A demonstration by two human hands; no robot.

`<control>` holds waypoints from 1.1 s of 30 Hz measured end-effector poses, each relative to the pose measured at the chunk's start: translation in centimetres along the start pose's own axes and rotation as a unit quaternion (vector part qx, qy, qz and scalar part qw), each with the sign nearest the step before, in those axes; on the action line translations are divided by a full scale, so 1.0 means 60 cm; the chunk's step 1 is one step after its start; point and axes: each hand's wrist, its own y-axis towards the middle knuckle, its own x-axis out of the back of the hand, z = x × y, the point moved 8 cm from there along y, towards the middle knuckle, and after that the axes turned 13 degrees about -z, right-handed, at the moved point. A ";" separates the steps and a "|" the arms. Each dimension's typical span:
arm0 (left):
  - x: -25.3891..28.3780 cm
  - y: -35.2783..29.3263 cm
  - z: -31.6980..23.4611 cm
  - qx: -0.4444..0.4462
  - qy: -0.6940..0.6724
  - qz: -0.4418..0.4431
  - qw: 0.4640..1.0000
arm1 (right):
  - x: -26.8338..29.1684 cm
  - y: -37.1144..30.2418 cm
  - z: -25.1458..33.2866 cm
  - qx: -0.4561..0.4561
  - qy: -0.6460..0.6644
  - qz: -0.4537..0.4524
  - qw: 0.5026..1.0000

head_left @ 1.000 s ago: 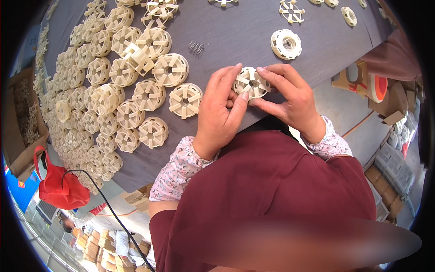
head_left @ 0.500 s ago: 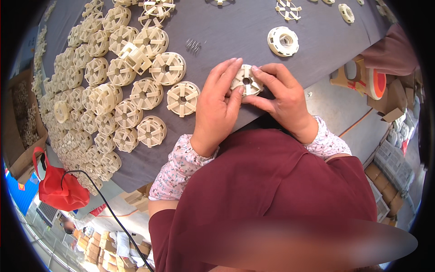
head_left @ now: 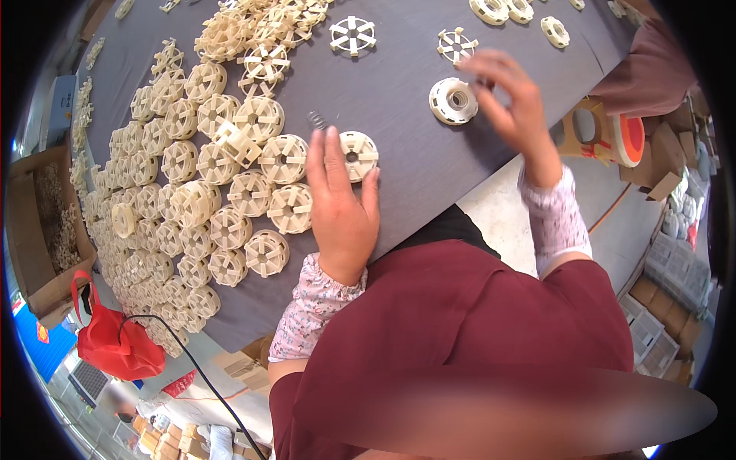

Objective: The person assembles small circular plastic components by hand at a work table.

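Observation:
A round cream plastic disc (head_left: 360, 156) with radial ribs and a dark centre hole lies on the grey table, at the right end of the rows of similar discs (head_left: 284, 159). My left hand (head_left: 341, 215) touches its left and lower edges, fingers stretched out and thumb apart. Farther right, my right hand (head_left: 514, 103) is raised beside a cream ring (head_left: 448, 102) with a coil spring (head_left: 458, 100) in its middle. Slightly blurred, its thumb and fingers are apart, with nothing visible in them. Just beyond my left fingertips lies a loose spring (head_left: 317, 119).
Spoked cream pieces (head_left: 353, 36) lie at the far side, with a heap (head_left: 245, 31) left of them. More rings (head_left: 491, 9) are far right. A red bag (head_left: 123, 337) hangs at the table's left edge, with a black cable (head_left: 207, 376). A person's sleeve (head_left: 652, 69) shows at right.
The disc, held between both hands before, now lies on the table beside the other discs. My left hand moved left with it; my right hand moved away to the right, toward the ring with the spring.

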 end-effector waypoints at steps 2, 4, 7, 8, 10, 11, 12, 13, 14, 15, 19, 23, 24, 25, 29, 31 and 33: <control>0.007 0.018 -0.034 -0.024 0.003 -0.016 1.000 | 0.004 0.045 -0.034 0.074 -0.081 -0.024 0.994; -0.002 0.026 -0.077 -0.121 0.023 -0.031 0.992 | 0.000 0.072 -0.067 0.138 -0.137 -0.034 0.980; -0.085 0.026 -0.133 -0.075 -0.071 0.097 0.990 | 0.024 0.066 -0.118 0.001 -0.032 -0.083 0.996; -0.113 0.033 -0.143 -0.063 -0.070 0.115 0.989 | 0.032 0.053 -0.148 -0.116 0.041 -0.107 0.987; -0.159 0.054 -0.141 -0.053 -0.063 0.104 0.991 | 0.051 0.034 -0.193 -0.159 0.044 -0.062 0.984; -0.180 0.064 -0.137 -0.050 -0.060 0.097 0.992 | 0.048 0.023 -0.212 -0.204 0.043 -0.025 0.978; -0.205 0.071 -0.132 -0.050 -0.047 0.121 0.990 | 0.055 0.023 -0.198 -0.206 0.039 -0.027 0.977; -0.207 0.064 -0.128 -0.051 -0.052 0.123 0.990 | 0.064 0.021 -0.188 -0.210 -0.094 -0.018 0.973; -0.206 0.059 -0.117 -0.039 -0.066 0.123 0.989 | 0.062 0.016 -0.193 -0.213 -0.218 -0.005 0.953; -0.201 0.056 -0.112 -0.032 -0.089 0.126 0.987 | 0.058 0.008 -0.186 -0.220 -0.222 -0.010 0.950; -0.152 0.028 -0.091 -0.016 -0.106 0.132 0.985 | 0.085 0.010 -0.117 -0.026 -0.250 -0.123 0.960; -0.114 0.024 -0.081 -0.034 -0.114 0.077 0.990 | 0.082 0.006 -0.082 -0.023 -0.097 0.018 0.995; -0.113 0.020 -0.071 0.005 -0.135 0.094 0.986 | 0.082 0.006 -0.086 -0.053 -0.103 0.036 0.993; -0.113 0.015 -0.064 0.043 -0.156 0.111 0.981 | 0.080 0.003 -0.090 -0.084 -0.109 0.054 0.989; -0.108 0.016 -0.058 0.102 -0.201 0.132 0.965 | 0.049 -0.007 -0.068 -0.082 0.005 0.049 0.995; -0.104 0.015 -0.051 0.096 -0.242 0.097 0.961 | 0.023 -0.019 0.008 -0.039 0.061 0.071 0.995; -0.108 0.011 -0.045 0.090 -0.258 0.086 0.958 | -0.003 -0.030 0.060 -0.007 0.069 0.114 0.991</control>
